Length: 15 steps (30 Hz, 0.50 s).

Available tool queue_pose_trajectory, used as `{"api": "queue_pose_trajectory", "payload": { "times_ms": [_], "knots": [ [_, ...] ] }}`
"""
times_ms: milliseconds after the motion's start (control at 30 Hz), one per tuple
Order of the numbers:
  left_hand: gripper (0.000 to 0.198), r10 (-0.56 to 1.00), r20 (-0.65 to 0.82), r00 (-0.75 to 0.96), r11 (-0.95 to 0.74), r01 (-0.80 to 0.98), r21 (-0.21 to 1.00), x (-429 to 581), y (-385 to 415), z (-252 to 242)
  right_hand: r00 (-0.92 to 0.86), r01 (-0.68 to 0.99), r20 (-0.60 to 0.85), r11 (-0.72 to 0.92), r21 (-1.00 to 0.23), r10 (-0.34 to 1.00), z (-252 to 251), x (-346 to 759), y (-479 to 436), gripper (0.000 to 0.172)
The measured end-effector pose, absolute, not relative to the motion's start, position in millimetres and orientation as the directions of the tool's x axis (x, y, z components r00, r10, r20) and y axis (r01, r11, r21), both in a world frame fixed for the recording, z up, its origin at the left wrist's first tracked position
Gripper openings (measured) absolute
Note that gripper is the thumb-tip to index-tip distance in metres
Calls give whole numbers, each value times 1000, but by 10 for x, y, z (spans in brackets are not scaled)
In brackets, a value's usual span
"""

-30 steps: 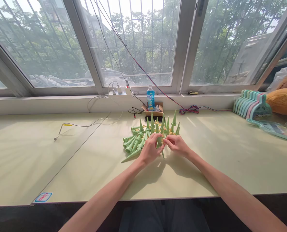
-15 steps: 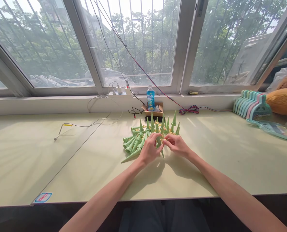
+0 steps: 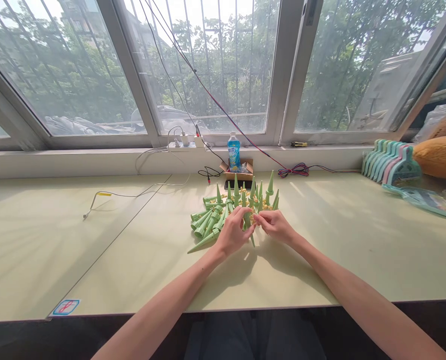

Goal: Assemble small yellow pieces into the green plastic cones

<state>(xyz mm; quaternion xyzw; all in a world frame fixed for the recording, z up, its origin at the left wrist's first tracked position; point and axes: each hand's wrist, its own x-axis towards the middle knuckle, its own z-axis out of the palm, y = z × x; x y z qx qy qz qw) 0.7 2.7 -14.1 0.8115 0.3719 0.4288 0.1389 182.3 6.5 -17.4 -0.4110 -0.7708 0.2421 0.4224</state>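
My left hand (image 3: 233,232) is curled around a green plastic spike (image 3: 252,239), the pointed kind used as a plant watering stake, its tip slanting down toward the table. Close against it, the thumb and finger of my right hand (image 3: 277,224) are pinched at a small yellow part at the spike's upper end, mostly covered by the fingers. Left of my hands lies a pile of green spikes (image 3: 208,221) with ribbed caps. Behind them several more spikes (image 3: 270,187) stand point up among small yellow pieces (image 3: 245,192).
A blue-labelled bottle (image 3: 234,151) stands in a small cardboard box (image 3: 239,175), with a dark phone (image 3: 241,184) before it. Coiled cable (image 3: 294,170) lies at the back. Pastel plastic holders (image 3: 391,162) stand at the right; a thin wire (image 3: 121,195) crosses the table at left.
The right-hand fingers have turned slightly at the yellow part, closing more over it. The left hand and the piles stay where they were.
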Motion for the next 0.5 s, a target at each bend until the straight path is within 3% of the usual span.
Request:
{"api": "queue_pose_trajectory", "payload": {
  "times_ms": [200, 500],
  "knots": [
    [27, 725, 603, 332, -679, 491, 546, 13, 25, -134, -309, 380, 417, 513, -770, 855, -151, 1825, 30, 29],
    [29, 722, 594, 355, -683, 498, 534, 13, 26, -145, -320, 373, 430, 529, -762, 845, -150, 1825, 39, 37]
  ]
}}
